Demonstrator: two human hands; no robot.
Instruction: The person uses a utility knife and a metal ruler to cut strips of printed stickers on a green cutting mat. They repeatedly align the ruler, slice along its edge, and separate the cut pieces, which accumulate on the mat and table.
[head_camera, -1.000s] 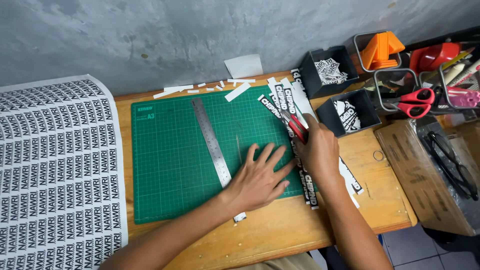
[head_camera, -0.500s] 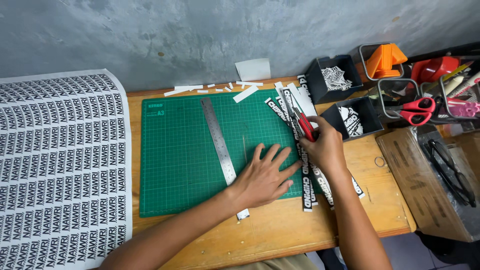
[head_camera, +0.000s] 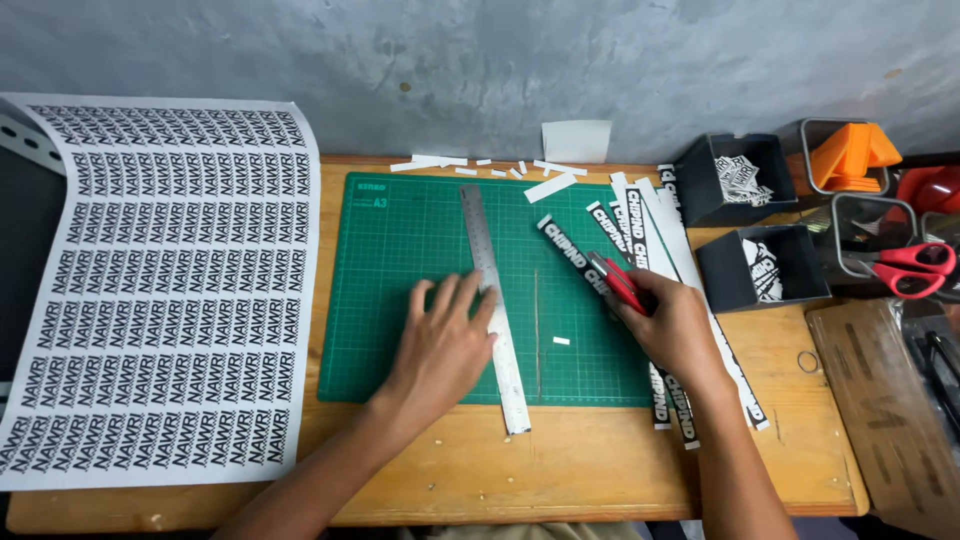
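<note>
Head view: the left hand (head_camera: 440, 345) lies flat, fingers spread, on a green cutting mat (head_camera: 400, 290) at the middle of the frame, its fingertips touching the steel ruler (head_camera: 495, 310) that runs slantwise from the mat's upper middle down past its lower edge onto the desk (head_camera: 600, 460). This hand is open and grasps nothing; it only presses. The right hand (head_camera: 675, 325), right of centre, is closed around a red cutter (head_camera: 620, 280) whose tip points to the upper left, over the printed strips (head_camera: 640, 235) that fan across the mat's right edge.

The ruler looks thin, stiff and smooth, likely to slide on the mat unless pressed from above along its length. The strips look light and limp, easily shifted by a sleeve or a breath, and best held flat or pinched at an end. The cutter is small and rigid; its blade end should be kept off the fingers.

The desk is worn wood against a grey plastered wall. A large printed sheet (head_camera: 160, 290) drapes over its left side. White offcuts (head_camera: 480, 165) lie along the back edge. At the right stand two dark boxes (head_camera: 750, 265) of cut pieces, wire baskets and red scissors (head_camera: 905, 265).
</note>
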